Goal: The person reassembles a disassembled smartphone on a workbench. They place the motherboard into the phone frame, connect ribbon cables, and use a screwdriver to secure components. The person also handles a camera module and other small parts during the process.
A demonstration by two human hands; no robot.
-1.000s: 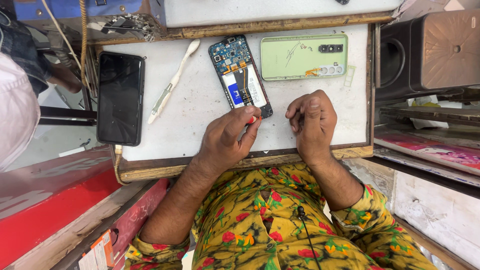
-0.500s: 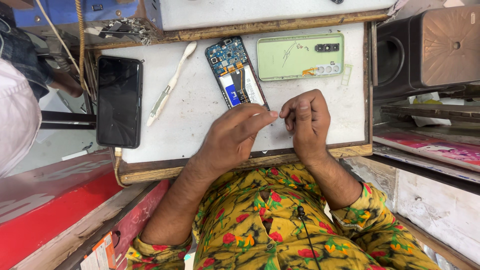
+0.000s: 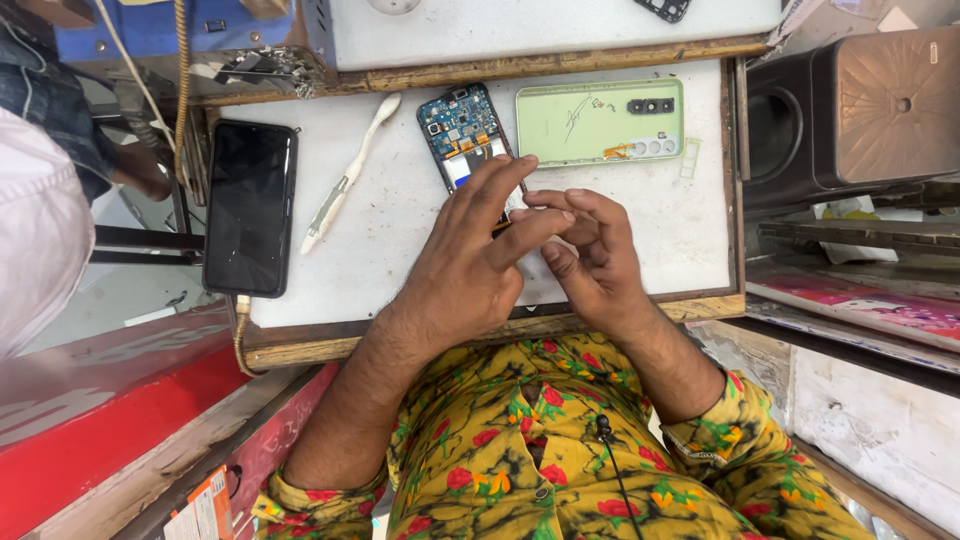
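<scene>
Left hand: the left hand (image 3: 470, 265) lies over the lower end of the opened phone (image 3: 462, 132), fingers spread and stretched out flat, fingertips reaching toward the right hand; whether anything sits under the palm I cannot tell.
Right hand: the right hand (image 3: 590, 255) is half curled, its fingers bent in toward the left fingertips; the two hands meet there, touching. If a small part is pinched between them, it is too small to make out.
Opened phone: lies flat on the white work surface (image 3: 400, 240), back removed, blue circuit board showing at its far end. Its long axis runs away from the person, tilted slightly left at the far end; the near end is hidden under the left hand.
Back cover: a pale green back cover (image 3: 598, 122) lies just right of the phone, its long axis crosswise, camera cut-outs to the right.
Further left: a white toothbrush (image 3: 345, 180) lies slanted, and a black phone (image 3: 250, 208) rests at the left edge, cable plugged in its near end.
</scene>
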